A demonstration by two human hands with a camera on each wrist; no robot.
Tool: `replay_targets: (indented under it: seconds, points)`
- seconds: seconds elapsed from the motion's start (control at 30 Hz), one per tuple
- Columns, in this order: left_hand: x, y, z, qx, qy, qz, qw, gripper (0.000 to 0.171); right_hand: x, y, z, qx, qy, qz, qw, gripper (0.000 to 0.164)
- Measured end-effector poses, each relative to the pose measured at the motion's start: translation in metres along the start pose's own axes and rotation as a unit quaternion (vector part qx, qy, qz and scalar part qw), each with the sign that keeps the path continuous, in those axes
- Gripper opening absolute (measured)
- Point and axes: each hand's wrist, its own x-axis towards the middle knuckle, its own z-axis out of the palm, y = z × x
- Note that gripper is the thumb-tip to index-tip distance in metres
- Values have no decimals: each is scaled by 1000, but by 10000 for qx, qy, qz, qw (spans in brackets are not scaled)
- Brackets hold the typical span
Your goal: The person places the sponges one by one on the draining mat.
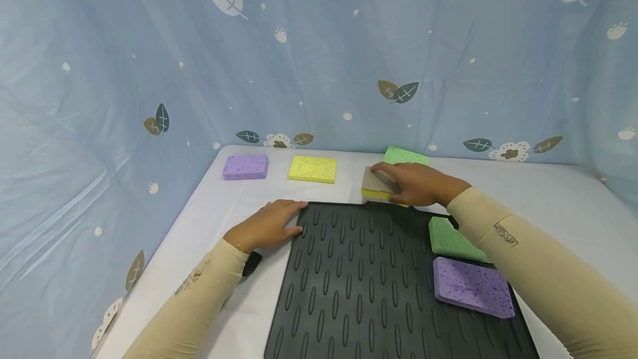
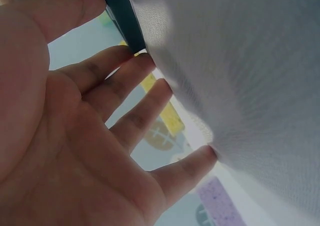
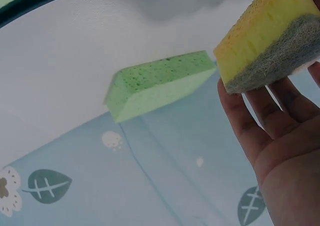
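My right hand (image 1: 418, 183) grips a scrub sponge (image 1: 377, 180) just above the far edge of the black ribbed mat (image 1: 344, 281). In the right wrist view, this scrub sponge (image 3: 267, 41) has a yellow body and a grey scouring layer, with fingers along the grey side. At the mat's far left corner rests my left hand (image 1: 269, 226), its fingers extended and fingertips on the white cloth, the thumb at the mat's edge. On the mat's right part lie a green sponge (image 1: 452, 239) and, nearer, a speckled purple sponge (image 1: 471, 287). My right forearm partly covers the green one.
Along the back of the white table (image 1: 538, 204) lie a purple sponge (image 1: 245, 167), a yellow sponge (image 1: 312, 169) and another green sponge (image 1: 402, 155), partly behind my right hand. A blue leaf-print curtain (image 1: 319, 60) hangs behind the table and down its left side.
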Motion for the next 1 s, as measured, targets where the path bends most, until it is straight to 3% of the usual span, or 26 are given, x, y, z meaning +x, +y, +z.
replay_targets:
  seconds: [0.23,0.53,1.0]
  points:
    - [0,-3,0,6,-29,-20,10000,63,-14,-9,-2,-36,54,-183,9998,72]
    - [-1,-2,0,-47,-54,-79,9999,63,-30,-20,5,-78,-229,-324,9992,74]
    - [0,2,-2,-21,-57,-47,10000,63,-49,-32,17,-316,-119,-651,9973,72]
